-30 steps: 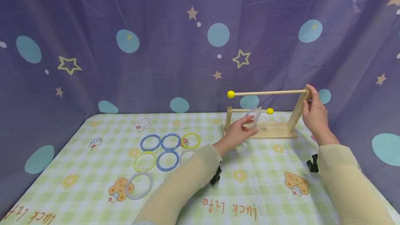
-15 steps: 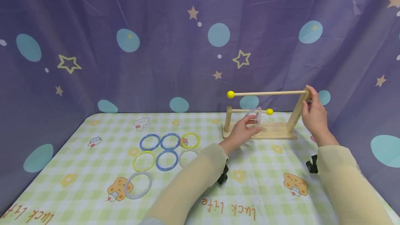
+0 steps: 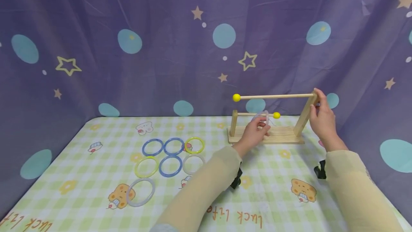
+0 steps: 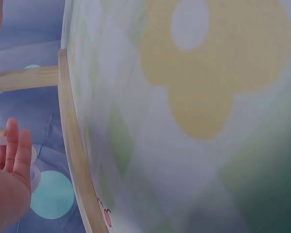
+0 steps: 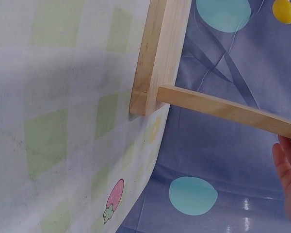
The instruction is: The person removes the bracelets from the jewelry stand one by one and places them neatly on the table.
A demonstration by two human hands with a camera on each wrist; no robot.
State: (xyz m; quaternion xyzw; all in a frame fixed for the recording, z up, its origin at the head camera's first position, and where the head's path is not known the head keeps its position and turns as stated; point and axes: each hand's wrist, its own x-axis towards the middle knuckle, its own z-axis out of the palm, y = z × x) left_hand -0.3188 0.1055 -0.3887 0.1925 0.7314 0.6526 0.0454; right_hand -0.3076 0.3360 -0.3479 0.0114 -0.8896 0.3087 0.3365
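Note:
A wooden stand (image 3: 280,139) has a short post and a taller leaning post, each bearing a horizontal rod with a yellow ball at its end. My left hand (image 3: 252,135) pinches a clear ring (image 3: 266,118) around the lower rod, just short of its yellow ball (image 3: 276,115). In the left wrist view my left hand (image 4: 12,179) shows pale ring parts beside its fingers. The ring's lower part is hidden by the fingers. My right hand (image 3: 323,121) grips the top of the taller post (image 3: 304,115); in the right wrist view, fingers (image 5: 285,167) touch the post (image 5: 228,109).
On the checked tablecloth (image 3: 270,182), left of the stand, lie several rings: blue ones (image 3: 170,166), yellow-green ones (image 3: 146,167) and clear ones (image 3: 140,192). A purple curtain (image 3: 161,63) hangs behind the table.
My left hand has shifted slightly right along the lower rod, its thumb and fingers closing in on the clear ring. The right hand stays on the post.

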